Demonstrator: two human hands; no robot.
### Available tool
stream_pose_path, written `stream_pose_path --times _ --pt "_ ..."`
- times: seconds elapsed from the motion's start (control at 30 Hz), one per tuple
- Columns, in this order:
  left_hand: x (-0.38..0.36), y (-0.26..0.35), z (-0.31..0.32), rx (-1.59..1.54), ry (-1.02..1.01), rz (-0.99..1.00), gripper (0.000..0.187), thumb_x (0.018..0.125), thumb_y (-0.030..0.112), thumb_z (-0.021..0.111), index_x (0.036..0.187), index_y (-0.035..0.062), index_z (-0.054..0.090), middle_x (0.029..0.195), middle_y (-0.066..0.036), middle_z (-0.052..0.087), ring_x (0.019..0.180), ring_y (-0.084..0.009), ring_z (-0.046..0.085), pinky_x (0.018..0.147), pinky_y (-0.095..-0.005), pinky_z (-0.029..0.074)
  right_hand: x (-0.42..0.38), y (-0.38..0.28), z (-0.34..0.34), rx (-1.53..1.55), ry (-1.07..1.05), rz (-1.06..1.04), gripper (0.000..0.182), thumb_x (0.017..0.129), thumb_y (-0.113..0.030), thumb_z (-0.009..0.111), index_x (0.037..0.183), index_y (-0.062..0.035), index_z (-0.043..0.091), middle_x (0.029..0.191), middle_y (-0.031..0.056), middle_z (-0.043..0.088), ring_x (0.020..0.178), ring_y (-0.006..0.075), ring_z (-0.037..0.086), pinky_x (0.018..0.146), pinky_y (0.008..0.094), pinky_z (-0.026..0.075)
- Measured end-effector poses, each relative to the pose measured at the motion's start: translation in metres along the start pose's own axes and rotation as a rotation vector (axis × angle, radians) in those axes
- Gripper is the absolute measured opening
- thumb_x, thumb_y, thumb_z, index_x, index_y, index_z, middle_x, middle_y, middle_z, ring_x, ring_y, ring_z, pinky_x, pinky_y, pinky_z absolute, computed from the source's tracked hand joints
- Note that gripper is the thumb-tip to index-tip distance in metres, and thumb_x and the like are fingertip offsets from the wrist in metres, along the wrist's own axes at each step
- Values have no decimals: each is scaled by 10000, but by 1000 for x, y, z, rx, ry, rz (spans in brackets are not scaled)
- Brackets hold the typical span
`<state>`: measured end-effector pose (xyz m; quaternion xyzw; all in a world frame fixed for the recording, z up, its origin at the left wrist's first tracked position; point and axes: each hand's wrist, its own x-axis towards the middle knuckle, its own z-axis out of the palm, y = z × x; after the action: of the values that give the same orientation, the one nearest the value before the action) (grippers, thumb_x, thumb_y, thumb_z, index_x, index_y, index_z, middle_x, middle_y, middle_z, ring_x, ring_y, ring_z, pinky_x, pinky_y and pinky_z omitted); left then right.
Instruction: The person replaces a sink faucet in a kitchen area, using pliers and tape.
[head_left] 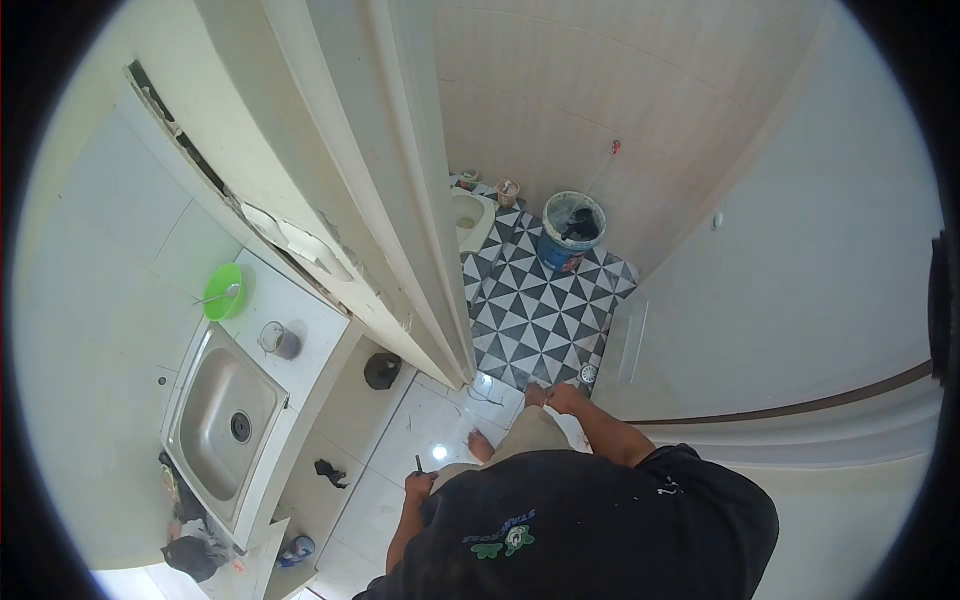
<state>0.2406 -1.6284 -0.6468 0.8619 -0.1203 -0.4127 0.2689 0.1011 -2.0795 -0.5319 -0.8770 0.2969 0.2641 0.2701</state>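
My left hand (420, 484) is closed beside my left knee. A short, thin, dark stick-like tool (420, 463) pokes up out of it; its kind is too small to tell. My right hand (564, 398) is in front of my right knee, close to my right foot (537, 393) at the doorway. Its fingers look curled together, and anything in them is too small to make out. Below both hands, white glossy floor tiles (400, 445) meet the black-and-white patterned tiles (540, 325) of a small bathroom.
A bucket (573, 232) with dark stuff inside stands by the bathroom wall, near a toilet (472, 222). On my left are a steel sink (228, 420), a green bowl (224, 292) and a clear cup (280, 340). A black bag (382, 371) lies below the counter. A white door (760, 300) is at right.
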Motion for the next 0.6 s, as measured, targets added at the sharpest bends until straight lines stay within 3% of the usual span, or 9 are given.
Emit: stream_pose_path --times 0.27,0.33,0.43,0.6 --pt "-1 3 0 53 -8 19 494 720 369 755 938 -65 659 890 -177 707 860 -287 672 798 -363 500 10 14 12 -21 20 -11 383 775 -383 572 996 -113 728 1023 156 689 959 349 653 861 418 518" --pt "-10 20 -5 -39 30 -165 515 713 372 761 955 -70 653 895 -182 706 868 -294 670 807 -366 499 7 10 4 -10 1 -19 386 770 -385 579 999 -111 727 1021 158 689 958 351 653 862 421 517" --pt "6 -9 7 -6 25 -36 519 709 374 763 957 -69 654 904 -187 704 872 -301 669 808 -369 500 3 2 -6 23 -27 -29 396 763 -390 589 1008 -111 725 1023 162 688 961 354 650 866 423 514" --pt "5 -9 10 0 26 -46 524 702 383 764 947 -68 659 916 -196 701 879 -317 665 812 -378 500 5 4 -1 58 -6 -27 400 761 -386 601 1020 -107 723 1023 171 687 969 354 649 868 423 512"
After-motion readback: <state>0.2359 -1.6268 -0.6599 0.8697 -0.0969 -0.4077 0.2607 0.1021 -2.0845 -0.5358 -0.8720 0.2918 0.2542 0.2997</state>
